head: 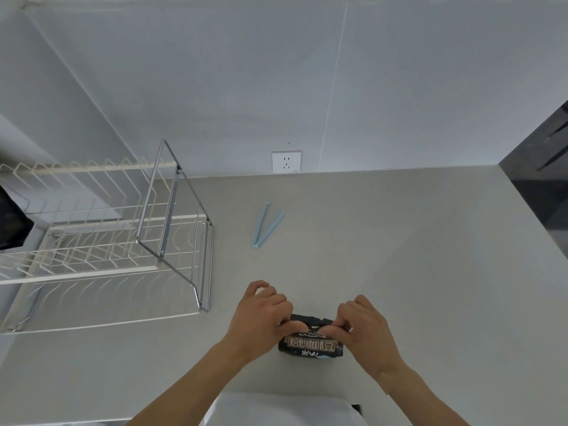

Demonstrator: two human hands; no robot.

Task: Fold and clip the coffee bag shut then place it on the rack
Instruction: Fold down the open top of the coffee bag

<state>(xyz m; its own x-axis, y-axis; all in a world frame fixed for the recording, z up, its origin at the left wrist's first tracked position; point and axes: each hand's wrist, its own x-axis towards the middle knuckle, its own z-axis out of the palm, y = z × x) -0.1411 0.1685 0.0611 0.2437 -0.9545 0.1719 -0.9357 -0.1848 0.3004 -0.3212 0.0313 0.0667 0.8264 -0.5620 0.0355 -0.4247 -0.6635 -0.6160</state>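
A black coffee bag [310,345] with gold lettering stands on the grey counter near the front edge. My left hand [261,315] pinches its top edge from the left, and my right hand [362,327] pinches it from the right, thumbs meeting over the bent top. A pale blue bag clip [266,225] lies open in a V on the counter, well behind the bag. The white wire rack [92,241] with a chrome frame stands at the left.
A wall socket [286,161] sits on the back wall above the counter. A dark appliance [541,186] borders the counter at the right. A black object [12,222] shows at the far left, beside the rack.
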